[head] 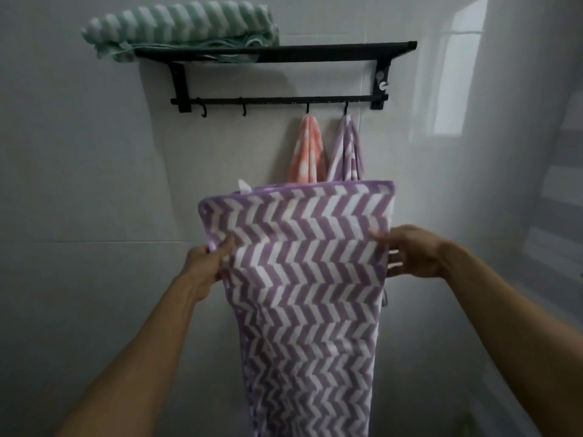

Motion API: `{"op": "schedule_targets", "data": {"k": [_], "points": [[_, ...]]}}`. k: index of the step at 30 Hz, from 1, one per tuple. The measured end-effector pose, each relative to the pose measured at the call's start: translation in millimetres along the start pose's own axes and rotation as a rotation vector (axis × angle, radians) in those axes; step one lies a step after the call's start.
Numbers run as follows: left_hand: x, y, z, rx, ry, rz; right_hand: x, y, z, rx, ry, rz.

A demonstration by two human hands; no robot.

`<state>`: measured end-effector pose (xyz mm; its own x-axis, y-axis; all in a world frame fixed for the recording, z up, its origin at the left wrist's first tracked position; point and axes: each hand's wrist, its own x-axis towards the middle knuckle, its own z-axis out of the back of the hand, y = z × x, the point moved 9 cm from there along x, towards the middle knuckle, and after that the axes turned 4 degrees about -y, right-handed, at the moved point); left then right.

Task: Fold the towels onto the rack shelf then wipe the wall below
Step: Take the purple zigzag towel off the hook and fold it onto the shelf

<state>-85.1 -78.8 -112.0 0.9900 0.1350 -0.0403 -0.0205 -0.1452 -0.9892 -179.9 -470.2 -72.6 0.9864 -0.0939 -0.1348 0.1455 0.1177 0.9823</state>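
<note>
Two bare forearms reach up from the lower corners of the frame toward a purple zigzag towel (303, 279) hanging at centre. At centre left the left hand (205, 266) pinches the towel's side edge, thumb on the front; at centre right the right hand (410, 253) grips the opposite edge, fingers curled behind the cloth. Holding both sides level keeps the doubled top flat, probably so the hanging length can be folded again. Above, a green striped towel (176, 26) already lies folded on the upper-left end of the black rack shelf (315, 50). Under its hook rail hang a pink cloth (307, 152) and a small purple cloth (347, 152). Behind everything is the glossy pale tiled wall (94, 184), catching window light at upper right.
</note>
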Motion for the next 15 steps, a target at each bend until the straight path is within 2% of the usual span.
{"op": "schedule_targets", "data": {"k": [2, 5, 8, 11, 13, 15], "points": [[-9.5, 51.0, 20.0, 0.104, -0.098, 0.1, 0.8, -38.7, -6.6, -0.049, -0.041, -0.068], [5.0, 42.9, 25.8, 0.123, -0.15, 0.13, 6.9, -53.6, -2.0, 0.068, -0.217, -0.097], [15.3, -20.1, 8.4, -0.074, -0.016, 0.031, 16.9, -19.2, 5.3, 0.26, -0.318, -0.045], [-9.4, -15.3, -9.8, 0.054, 0.213, -0.024, 19.3, 17.7, 18.4, 0.415, -0.396, 0.021], [-26.9, 16.6, -13.3, 0.157, 0.226, 0.009, 18.0, 30.5, 28.4, 0.496, -0.427, 0.056], [-27.7, 22.0, -15.5, 0.07, 0.153, 0.003, 14.7, 32.7, 32.0, 0.56, -0.384, 0.088]]}}
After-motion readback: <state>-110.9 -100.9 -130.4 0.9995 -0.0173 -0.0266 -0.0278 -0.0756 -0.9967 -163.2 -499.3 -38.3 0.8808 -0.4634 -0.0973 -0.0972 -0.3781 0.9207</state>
